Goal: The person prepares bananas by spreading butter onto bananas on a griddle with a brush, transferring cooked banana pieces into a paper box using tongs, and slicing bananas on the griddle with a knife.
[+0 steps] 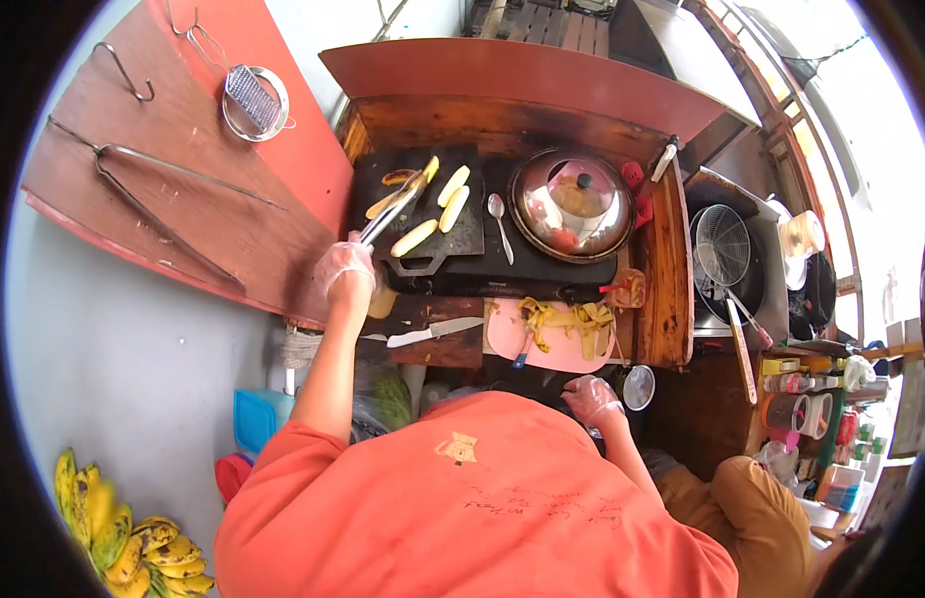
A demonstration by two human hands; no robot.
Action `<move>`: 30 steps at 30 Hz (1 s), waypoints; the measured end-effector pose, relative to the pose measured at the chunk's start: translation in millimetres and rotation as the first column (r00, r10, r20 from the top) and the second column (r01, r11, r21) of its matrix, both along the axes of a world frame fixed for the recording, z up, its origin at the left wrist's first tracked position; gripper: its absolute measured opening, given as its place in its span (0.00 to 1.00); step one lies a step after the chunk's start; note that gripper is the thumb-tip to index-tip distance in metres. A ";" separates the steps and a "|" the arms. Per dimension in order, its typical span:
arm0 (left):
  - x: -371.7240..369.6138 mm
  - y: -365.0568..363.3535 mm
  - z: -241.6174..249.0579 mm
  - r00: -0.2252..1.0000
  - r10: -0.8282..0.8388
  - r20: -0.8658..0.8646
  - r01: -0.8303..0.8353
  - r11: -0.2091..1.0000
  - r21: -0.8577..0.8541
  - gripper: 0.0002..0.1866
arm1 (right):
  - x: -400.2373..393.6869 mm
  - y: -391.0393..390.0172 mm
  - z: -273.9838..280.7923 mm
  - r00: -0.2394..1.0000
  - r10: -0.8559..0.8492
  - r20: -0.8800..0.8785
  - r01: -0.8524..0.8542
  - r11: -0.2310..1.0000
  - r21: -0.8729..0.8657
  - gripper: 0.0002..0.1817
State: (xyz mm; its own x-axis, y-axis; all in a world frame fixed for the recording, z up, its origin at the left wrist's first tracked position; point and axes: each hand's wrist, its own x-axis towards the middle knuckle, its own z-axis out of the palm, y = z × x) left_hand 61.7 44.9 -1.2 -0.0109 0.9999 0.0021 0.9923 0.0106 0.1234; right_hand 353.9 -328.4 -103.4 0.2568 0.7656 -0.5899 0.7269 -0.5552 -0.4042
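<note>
My left hand (345,267), in a clear plastic glove, is closed around metal tongs (387,217) that reach over the black griddle plate (466,235). The tong tips are at a peeled banana (431,167) near the plate's far side. To their right lie more peeled bananas (414,238), several in all, and a browned banana (398,176) shows on the left. My right hand (592,401), also gloved, is low by the counter's front edge with its fingers curled. Near it are a pink cutting board (502,339) with banana peels (585,319) and a blue-handled tool (523,353).
A domed lid (572,204) covers a pan right of a spoon (499,224). A white-handled knife (432,332) lies in front of the stove. Banana bunches (124,533) are at lower left. A wire skimmer (722,244) rests over a wok at right. Wooden walls surround the stove.
</note>
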 end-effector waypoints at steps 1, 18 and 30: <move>-6.5 0.4 -3.3 1.000 0.003 -0.003 -0.003 1.000 0.001 0.17 | -0.9 -2.3 -3.1 1.000 -0.002 -0.003 0.002 0.999 0.045 0.19; -69.7 -66.8 95.5 0.801 -0.597 -0.047 0.523 0.658 0.543 0.08 | 8.5 17.5 -29.2 0.956 0.293 0.024 -0.294 0.947 0.130 0.18; -54.4 29.2 348.0 0.304 -0.437 -0.847 0.905 0.410 0.114 0.08 | 0.4 29.2 -19.1 0.959 0.284 0.002 -0.283 0.955 -0.094 0.26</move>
